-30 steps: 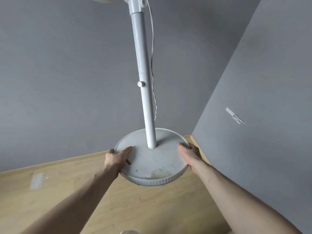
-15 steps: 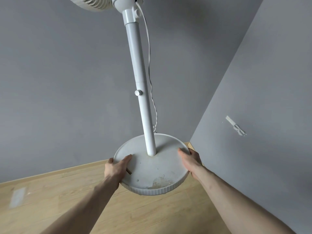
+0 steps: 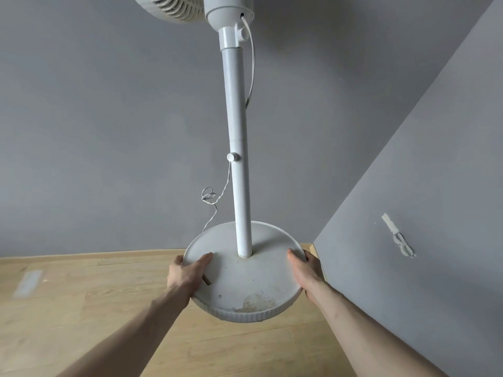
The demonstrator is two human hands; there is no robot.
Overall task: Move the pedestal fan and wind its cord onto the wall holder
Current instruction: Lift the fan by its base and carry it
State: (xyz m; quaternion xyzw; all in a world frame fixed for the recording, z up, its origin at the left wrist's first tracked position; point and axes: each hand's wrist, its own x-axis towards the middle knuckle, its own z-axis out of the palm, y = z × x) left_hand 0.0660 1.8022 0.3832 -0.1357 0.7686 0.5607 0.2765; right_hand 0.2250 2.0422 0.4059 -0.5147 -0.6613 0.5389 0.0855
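The fan (image 3: 239, 148) is held up off the floor (image 3: 81, 308), near the corner where two grey walls meet. It is gripped by its round base (image 3: 245, 284). The left hand (image 3: 186, 276) is curled over the left rim, with the thumb laid flat on top of the base and the fingers hidden under the edge. The right hand (image 3: 306, 270) is curled over the right rim in the same way, with the thumb on top and the fingers tucked below. Both bare arms are stretched forward from the near side.

The white pole (image 3: 236, 110) is seen rising from the middle of the base, with a small knob (image 3: 232, 157) partway up. The grille (image 3: 168, 8) and motor housing (image 3: 228, 8) are cut off at the top edge. The cord (image 3: 251, 63) is seen coming out of the housing, going behind the pole, and hanging down on the left with a small tangle of loops (image 3: 208, 195). Its end is hidden behind the base.

The holder (image 3: 398, 236) is fixed on the right wall (image 3: 422, 159), well apart from the fan. A brown stain (image 3: 255, 304) is seen on the near part of the base.
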